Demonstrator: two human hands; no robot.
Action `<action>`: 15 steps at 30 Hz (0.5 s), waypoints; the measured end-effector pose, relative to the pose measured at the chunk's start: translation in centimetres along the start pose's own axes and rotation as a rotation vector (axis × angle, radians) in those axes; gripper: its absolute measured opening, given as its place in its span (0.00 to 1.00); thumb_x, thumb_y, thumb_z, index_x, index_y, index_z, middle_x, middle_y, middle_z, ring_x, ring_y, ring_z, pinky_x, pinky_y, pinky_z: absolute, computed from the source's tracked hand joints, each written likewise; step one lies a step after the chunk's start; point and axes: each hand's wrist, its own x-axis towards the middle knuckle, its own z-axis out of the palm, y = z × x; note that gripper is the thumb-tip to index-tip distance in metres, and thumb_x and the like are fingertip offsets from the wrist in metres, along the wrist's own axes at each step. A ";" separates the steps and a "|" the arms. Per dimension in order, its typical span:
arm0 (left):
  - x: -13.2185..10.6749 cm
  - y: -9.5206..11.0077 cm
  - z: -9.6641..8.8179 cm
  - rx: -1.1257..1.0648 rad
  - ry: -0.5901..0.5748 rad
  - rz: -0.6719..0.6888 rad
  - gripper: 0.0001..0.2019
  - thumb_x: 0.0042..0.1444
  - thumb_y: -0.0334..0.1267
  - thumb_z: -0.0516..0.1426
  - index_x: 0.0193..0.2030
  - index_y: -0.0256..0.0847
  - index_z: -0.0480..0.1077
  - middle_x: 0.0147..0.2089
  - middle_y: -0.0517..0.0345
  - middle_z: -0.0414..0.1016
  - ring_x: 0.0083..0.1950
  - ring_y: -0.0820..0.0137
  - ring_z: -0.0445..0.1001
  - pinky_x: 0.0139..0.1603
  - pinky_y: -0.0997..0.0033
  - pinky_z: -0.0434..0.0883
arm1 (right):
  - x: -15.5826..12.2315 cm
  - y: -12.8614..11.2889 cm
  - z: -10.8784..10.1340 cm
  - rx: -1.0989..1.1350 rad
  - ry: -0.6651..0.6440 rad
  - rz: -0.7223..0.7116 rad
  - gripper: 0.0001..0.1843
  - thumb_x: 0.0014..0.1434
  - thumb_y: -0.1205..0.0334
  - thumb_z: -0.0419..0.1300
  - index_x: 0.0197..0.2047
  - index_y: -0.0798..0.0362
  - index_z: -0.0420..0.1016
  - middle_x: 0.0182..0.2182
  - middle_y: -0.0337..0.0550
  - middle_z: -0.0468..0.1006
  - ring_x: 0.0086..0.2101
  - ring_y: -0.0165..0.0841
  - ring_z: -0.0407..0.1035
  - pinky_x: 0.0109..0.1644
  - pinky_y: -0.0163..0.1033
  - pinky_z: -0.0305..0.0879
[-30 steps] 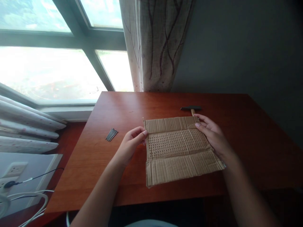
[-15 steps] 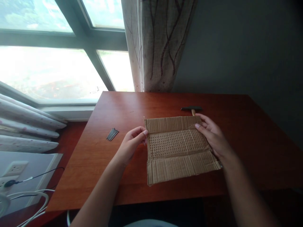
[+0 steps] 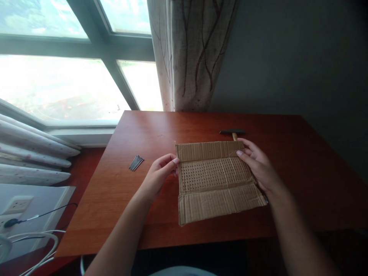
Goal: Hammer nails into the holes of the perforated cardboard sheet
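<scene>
A creased piece of corrugated cardboard point(image 3: 205, 209) is held up over the wooden table, with rows of small holes across its middle band. My left hand point(image 3: 161, 172) pinches its left edge between thumb and fingers. On the other side, my right hand point(image 3: 257, 165) grips the upper right edge, thumb on the front and fingers mostly behind. Just beyond the cardboard lies a hammer point(image 3: 232, 131), its dark head and a short bit of wooden handle showing; the rest is hidden. Several dark nails point(image 3: 136, 163) lie bunched on the table, left of my left hand.
The reddish-brown table point(image 3: 115, 211) stands against a window point(image 3: 57, 88) and a patterned curtain point(image 3: 198, 53). At the lower left, a wall socket point(image 3: 18, 205) has a black plug and cables point(image 3: 43, 237) near the table's edge.
</scene>
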 end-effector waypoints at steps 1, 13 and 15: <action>0.0 0.0 0.0 -0.001 0.001 -0.001 0.16 0.57 0.50 0.65 0.31 0.38 0.70 0.30 0.59 0.69 0.34 0.71 0.67 0.38 0.72 0.67 | 0.0 0.0 0.0 -0.008 -0.001 -0.004 0.27 0.58 0.50 0.68 0.59 0.38 0.71 0.48 0.43 0.84 0.44 0.44 0.80 0.46 0.49 0.77; -0.1 0.1 0.1 -0.012 0.009 -0.016 0.16 0.56 0.49 0.66 0.31 0.38 0.71 0.30 0.59 0.70 0.33 0.71 0.68 0.38 0.73 0.67 | -0.2 -0.6 0.3 0.012 0.006 0.021 0.28 0.57 0.50 0.70 0.59 0.40 0.71 0.46 0.42 0.84 0.41 0.40 0.79 0.45 0.47 0.77; -0.1 0.2 0.2 -0.017 0.021 -0.017 0.15 0.55 0.48 0.66 0.31 0.38 0.72 0.30 0.59 0.70 0.33 0.72 0.68 0.38 0.73 0.67 | -0.3 -0.6 0.3 -0.013 0.003 0.013 0.27 0.57 0.50 0.69 0.59 0.40 0.71 0.46 0.42 0.84 0.40 0.40 0.79 0.44 0.48 0.78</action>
